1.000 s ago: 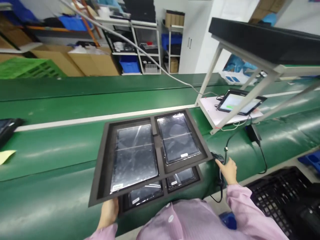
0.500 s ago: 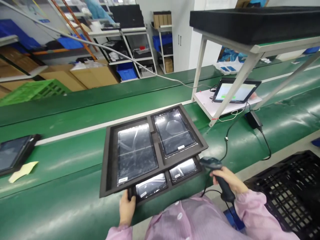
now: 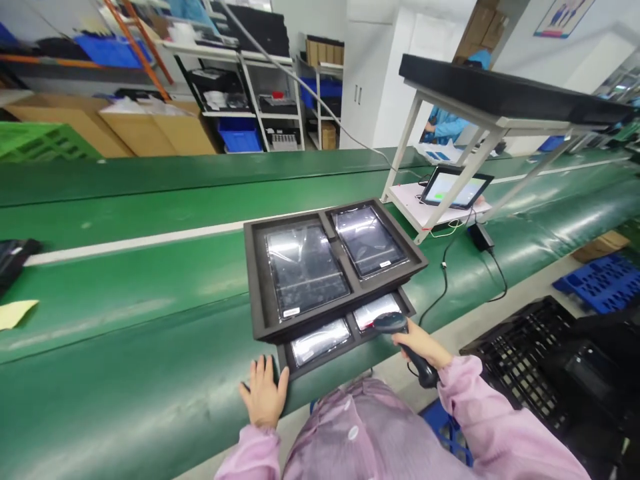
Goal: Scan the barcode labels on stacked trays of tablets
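Observation:
My right hand [image 3: 423,343] grips a dark barcode scanner [image 3: 393,324] by its handle. The scanner's head is over the front right of the lower foam tray [image 3: 357,341], and a red glow shows on the film-covered screen panel [image 3: 373,311] there. My left hand [image 3: 265,395] lies flat on the green belt with fingers spread, beside that tray's left end. Another panel [image 3: 320,341] sits in the lower tray's left pocket. Stacked on top and set back is an upper black foam tray [image 3: 260,283] holding a large panel [image 3: 305,267] and a second panel [image 3: 369,240], each with a small white label.
Behind the trays at right, a white stand [image 3: 411,133] carries a lit tablet [image 3: 457,187]. A cable and a black adapter [image 3: 480,237] lie on the belt. Black plastic pallet [image 3: 525,360] is at lower right. Yellow paper [image 3: 15,313] lies far left. A person in blue [image 3: 445,127] is behind the stand.
My left hand has let go of the lower tray's left corner and now rests open on the belt. The scanner has moved left, over the right-hand panel. The view has turned right.

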Available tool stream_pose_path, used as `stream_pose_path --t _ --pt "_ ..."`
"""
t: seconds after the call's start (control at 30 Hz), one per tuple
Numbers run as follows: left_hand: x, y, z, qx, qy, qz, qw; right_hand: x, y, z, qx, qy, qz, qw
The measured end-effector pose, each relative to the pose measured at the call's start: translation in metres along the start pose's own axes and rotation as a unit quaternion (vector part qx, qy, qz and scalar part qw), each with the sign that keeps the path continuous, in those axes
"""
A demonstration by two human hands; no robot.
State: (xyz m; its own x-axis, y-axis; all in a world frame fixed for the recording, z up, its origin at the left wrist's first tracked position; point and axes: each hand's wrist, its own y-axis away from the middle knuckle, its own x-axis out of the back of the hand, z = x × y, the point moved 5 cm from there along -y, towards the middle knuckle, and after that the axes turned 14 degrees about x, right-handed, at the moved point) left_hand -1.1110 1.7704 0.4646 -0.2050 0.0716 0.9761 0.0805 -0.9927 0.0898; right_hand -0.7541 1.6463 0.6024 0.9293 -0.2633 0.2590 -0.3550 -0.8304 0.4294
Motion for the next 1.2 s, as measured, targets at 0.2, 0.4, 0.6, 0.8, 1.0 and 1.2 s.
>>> stream_pose_path --t 0.2,0.4,0.6,0.8,1.0,1.2 --pt "0.004 0.000 0.004 0.000 -0.034 -0.021 0.999 -0.008 0.005 -0.006 -0.001 0.039 0.023 0.999" --pt "0.006 0.001 0.009 -0.012 -0.034 -0.026 0.999 -0.060 0.022 -0.015 -0.004 -0.004 -0.025 1.000" --pt "0.010 0.003 0.010 -0.018 -0.009 -0.011 1.000 -0.148 0.028 -0.018 -0.011 -0.031 -0.078 0.996" --pt "0.012 0.003 0.012 -0.014 0.004 -0.016 1.000 -0.169 0.030 -0.027 0.007 -0.018 -0.075 0.997" --pt "0.014 0.002 0.011 -0.010 0.030 -0.027 0.999 -0.171 0.032 -0.024 0.007 -0.017 -0.068 0.998" --pt "0.015 0.004 0.013 -0.004 0.037 -0.045 0.998 -0.172 0.032 -0.026 0.008 -0.041 -0.076 0.996"
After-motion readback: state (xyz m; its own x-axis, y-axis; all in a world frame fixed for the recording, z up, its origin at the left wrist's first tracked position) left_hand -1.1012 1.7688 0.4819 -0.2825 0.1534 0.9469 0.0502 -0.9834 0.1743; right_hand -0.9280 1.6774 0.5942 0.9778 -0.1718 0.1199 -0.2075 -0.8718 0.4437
